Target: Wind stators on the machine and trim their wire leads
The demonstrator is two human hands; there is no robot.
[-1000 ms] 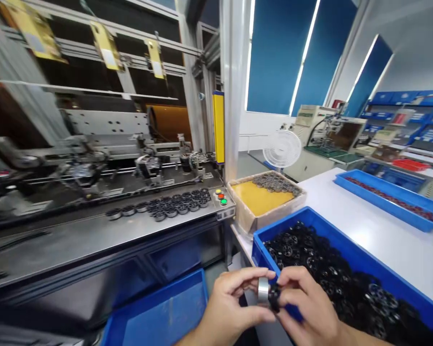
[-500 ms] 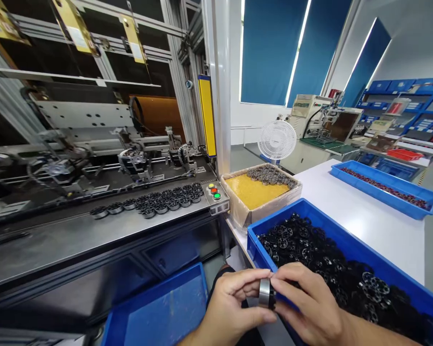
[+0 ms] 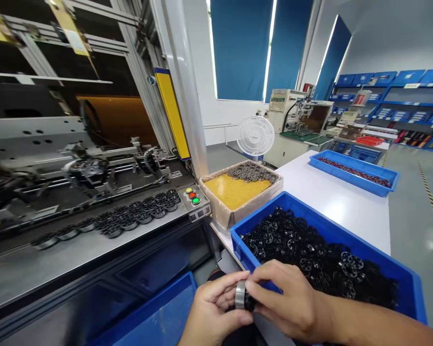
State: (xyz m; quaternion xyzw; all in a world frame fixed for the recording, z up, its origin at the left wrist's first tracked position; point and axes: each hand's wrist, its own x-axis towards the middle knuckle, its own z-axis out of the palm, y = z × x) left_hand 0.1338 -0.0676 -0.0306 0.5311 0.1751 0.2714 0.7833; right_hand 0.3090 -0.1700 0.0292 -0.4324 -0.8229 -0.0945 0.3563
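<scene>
My left hand (image 3: 211, 312) and my right hand (image 3: 286, 302) meet at the bottom centre, fingers pinched together. Between them sits a small silver metal ring (image 3: 240, 294) with a black round part (image 3: 248, 302) pressed against its right side. The left fingers grip the ring and the right fingers grip the black part. Just behind my hands stands a blue bin (image 3: 404, 274) full of black wheel-like parts (image 3: 310, 254). A cardboard box (image 3: 234, 216) beyond it holds a yellow sheet and several grey rings at its far end.
A steel machine bench (image 3: 57, 259) on the left carries a row of assembled rings (image 3: 130, 218) and a button panel (image 3: 193, 198). A blue tray (image 3: 159, 322) sits low at bottom left. The white table (image 3: 339, 202) holds another blue tray (image 3: 353, 170); a fan (image 3: 255, 137) stands behind.
The view has swung to the right, so the machine and bins sit further left. My hands stay together on the ring and black part, which now look pressed closer.
</scene>
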